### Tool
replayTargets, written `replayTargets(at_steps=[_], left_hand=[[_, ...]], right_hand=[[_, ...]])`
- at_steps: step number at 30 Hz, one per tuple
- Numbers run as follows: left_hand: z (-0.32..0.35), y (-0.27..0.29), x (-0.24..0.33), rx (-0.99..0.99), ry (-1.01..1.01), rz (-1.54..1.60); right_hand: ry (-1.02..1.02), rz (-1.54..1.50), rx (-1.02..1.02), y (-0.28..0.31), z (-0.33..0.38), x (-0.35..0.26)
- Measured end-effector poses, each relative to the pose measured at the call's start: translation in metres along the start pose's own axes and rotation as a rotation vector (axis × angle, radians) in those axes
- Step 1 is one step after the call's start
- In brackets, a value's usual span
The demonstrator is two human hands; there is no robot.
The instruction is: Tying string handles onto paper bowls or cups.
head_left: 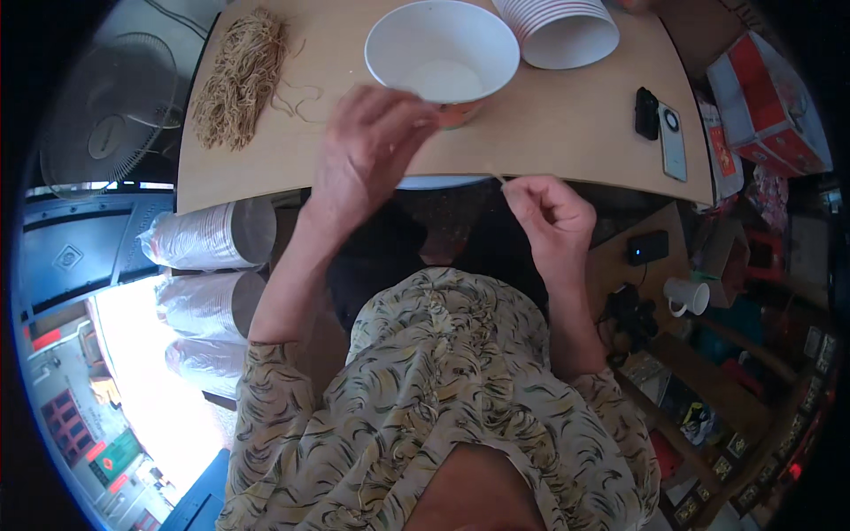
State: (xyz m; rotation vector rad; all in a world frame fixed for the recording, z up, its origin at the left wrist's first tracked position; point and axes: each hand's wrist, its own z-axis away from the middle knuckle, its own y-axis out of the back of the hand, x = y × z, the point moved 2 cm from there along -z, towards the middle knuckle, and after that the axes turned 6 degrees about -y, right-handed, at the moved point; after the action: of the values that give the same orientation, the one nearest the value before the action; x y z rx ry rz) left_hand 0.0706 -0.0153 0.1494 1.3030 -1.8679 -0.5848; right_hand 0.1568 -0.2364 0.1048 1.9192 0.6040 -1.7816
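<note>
A large white paper tub (398,44) stands open at the table's near middle, its inside pale and its lower outside orange. My left hand (372,137) is in front of the tub's near side, slightly blurred, with fingers bent and tips drawn together; what they hold, if anything, cannot be made out. Farther right, just off the table's front edge, my right hand (556,217) pinches a short tan string (496,173) between thumb and forefinger. A loose heap of similar tan strings (239,80) lies at the table's left, with a few strands trailing toward the tub.
Nested white tubs (571,40) lie on their side at the back right. A black object (646,113) and a phone (673,146) rest near the table's right edge. Plastic-wrapped tub stacks (208,237) are at left below the table; a white mug (686,296) stands at right.
</note>
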Motion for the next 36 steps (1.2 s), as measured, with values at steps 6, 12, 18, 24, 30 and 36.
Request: replayTargets(at_steps=[6,12,18,24,30,36], left_hand=[[-0.012,-0.023,-0.029,-0.036,-0.053,-0.191],[-0.015,-0.020,-0.024,-0.008,-0.010,-0.079],[-0.015,-0.018,-0.027,-0.003,-0.004,-0.026],[-0.016,-0.017,-0.028,-0.004,0.004,0.002],[-0.017,-0.015,-0.021,0.004,0.007,-0.029],[-0.017,-0.017,-0.020,-0.013,0.006,-0.037]], right_hand=[[0.244,-0.010,0.220,-0.037,-0.021,-0.001],[0.220,-0.007,0.238,-0.048,-0.034,0.008],[0.195,-0.040,0.237,-0.057,-0.044,0.006],[0.148,-0.042,0.238,-0.059,-0.047,0.008],[0.125,-0.037,0.243,-0.058,-0.049,0.011],[0.135,-0.061,0.257,-0.057,-0.050,0.016]])
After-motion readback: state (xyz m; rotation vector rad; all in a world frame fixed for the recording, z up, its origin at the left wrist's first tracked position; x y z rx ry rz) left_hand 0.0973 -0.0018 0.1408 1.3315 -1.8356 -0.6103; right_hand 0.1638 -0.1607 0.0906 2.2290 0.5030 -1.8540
